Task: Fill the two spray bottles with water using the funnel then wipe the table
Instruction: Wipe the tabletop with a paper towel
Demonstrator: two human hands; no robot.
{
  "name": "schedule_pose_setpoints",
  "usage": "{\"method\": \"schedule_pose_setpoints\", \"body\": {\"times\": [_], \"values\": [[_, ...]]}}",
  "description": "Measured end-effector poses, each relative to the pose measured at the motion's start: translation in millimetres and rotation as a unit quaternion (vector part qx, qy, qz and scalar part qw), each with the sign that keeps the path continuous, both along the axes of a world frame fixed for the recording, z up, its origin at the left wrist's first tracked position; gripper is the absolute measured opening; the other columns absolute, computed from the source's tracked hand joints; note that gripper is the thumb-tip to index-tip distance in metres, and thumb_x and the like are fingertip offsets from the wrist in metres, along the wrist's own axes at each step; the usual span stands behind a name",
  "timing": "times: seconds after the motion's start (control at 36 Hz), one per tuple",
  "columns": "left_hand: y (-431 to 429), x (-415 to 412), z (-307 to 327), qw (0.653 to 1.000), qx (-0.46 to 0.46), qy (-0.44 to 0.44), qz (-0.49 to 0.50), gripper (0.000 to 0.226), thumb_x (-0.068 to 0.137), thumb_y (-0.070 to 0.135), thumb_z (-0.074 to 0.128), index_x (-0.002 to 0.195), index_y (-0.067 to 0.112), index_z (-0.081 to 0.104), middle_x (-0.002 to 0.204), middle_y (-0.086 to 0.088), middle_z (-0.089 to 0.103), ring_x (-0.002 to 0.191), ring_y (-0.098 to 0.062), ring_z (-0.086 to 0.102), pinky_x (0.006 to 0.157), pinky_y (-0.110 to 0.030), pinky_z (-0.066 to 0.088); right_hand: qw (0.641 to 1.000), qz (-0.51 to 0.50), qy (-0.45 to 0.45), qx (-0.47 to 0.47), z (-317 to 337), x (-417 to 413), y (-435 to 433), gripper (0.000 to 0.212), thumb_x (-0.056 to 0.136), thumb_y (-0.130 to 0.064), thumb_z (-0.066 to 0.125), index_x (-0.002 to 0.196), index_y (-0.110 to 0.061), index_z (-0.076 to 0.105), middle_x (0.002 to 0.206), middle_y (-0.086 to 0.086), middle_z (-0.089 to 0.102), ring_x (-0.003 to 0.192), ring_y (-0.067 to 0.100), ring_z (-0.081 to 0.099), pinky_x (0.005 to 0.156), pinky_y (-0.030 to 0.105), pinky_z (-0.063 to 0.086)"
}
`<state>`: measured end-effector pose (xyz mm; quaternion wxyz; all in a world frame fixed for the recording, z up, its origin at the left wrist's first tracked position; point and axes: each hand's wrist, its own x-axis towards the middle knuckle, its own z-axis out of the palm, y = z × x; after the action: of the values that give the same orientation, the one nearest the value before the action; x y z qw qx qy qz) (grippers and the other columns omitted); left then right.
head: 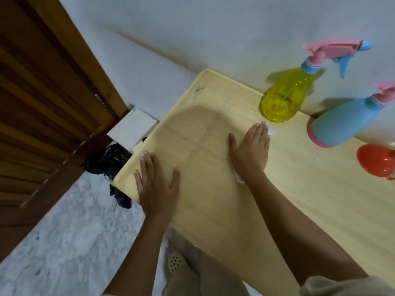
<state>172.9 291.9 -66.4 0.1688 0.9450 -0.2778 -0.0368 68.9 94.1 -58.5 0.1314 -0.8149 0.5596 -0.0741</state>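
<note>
Evidently the wiping step, seen from the head camera.
The right hand (250, 150) presses flat, fingers straight, on a white wipe (269, 130) just short of the yellow spray bottle (282, 99). The left hand (157, 184), fingers spread, braces on the table (299, 199). The blue spray bottle (339, 122) and red funnel (376, 161) sit at the right. The next move is probably a sweep across the bare wood, steering round the bottles.

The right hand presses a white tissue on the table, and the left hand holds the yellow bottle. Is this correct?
Not quite. In the head view the left hand rests flat on the table, apart from the yellow bottle; the right hand does press the tissue.
</note>
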Motion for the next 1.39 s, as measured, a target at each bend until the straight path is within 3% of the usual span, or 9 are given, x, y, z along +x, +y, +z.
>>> {"method": "schedule_pose_setpoints", "body": {"times": [0.39,0.75,0.83,0.94,1.25,1.39], "values": [[-17,-10,-1,0.996,-0.004,-0.032,0.081,0.07,0.092,0.05,0.03,0.145,0.004,0.031,0.154,-0.01,0.029,0.143,-0.025,0.026,0.116,-0.046,0.015,0.992,0.12,-0.003,-0.024,2,29,-30,0.083,0.094,-0.056,0.028,0.147,0.004,0.005,0.157,0.021,0.003,0.147,0.027,0.0,0.118,0.036,-0.002],[-19,-10,1,0.994,-0.004,-0.053,0.091,0.067,0.092,0.049,0.036,0.142,0.005,0.037,0.152,-0.008,0.034,0.142,-0.022,0.028,0.116,-0.043,0.016,0.975,0.218,0.03,-0.001,4,61,-54,0.081,0.096,-0.055,0.023,0.147,0.001,-0.004,0.158,0.017,-0.005,0.147,0.024,-0.007,0.118,0.034,-0.007],[-19,-10,1,0.994,-0.006,-0.05,0.094,0.067,0.091,0.049,0.036,0.142,0.005,0.037,0.152,-0.008,0.034,0.141,-0.022,0.029,0.116,-0.044,0.017,0.961,0.275,0.038,0.0,5,68,-53,0.077,0.097,-0.053,0.019,0.147,0.0,-0.005,0.158,0.017,-0.005,0.147,0.023,-0.007,0.118,0.033,-0.006],[-18,-9,1,0.995,0.0,-0.037,0.095,0.068,0.091,0.05,0.034,0.143,0.006,0.035,0.153,-0.007,0.031,0.142,-0.021,0.027,0.116,-0.044,0.016,0.935,0.353,0.03,-0.002,3,80,-43,0.085,0.087,-0.059,0.001,0.148,-0.001,0.0,0.159,0.015,0.0,0.147,0.021,-0.003,0.119,0.032,-0.003],[-15,-7,5,0.996,0.001,0.003,0.085,0.074,0.089,0.055,0.027,0.146,0.009,0.028,0.156,-0.005,0.025,0.144,-0.018,0.02,0.117,-0.04,0.011,0.863,0.504,0.037,-0.002,0,86,-12,0.08,0.086,-0.053,-0.004,0.149,-0.004,0.001,0.159,0.011,-0.001,0.147,0.017,-0.003,0.116,0.025,-0.007],[-10,-2,6,0.998,0.007,0.037,0.059,0.081,0.085,0.062,0.016,0.15,0.013,0.017,0.159,-0.001,0.012,0.147,-0.015,0.007,0.117,-0.037,0.0,0.841,0.539,0.004,0.041,6,79,-1,0.077,0.088,-0.053,0.0,0.15,-0.008,0.004,0.159,0.005,0.002,0.146,0.01,-0.002,0.115,0.021,-0.008]]}}
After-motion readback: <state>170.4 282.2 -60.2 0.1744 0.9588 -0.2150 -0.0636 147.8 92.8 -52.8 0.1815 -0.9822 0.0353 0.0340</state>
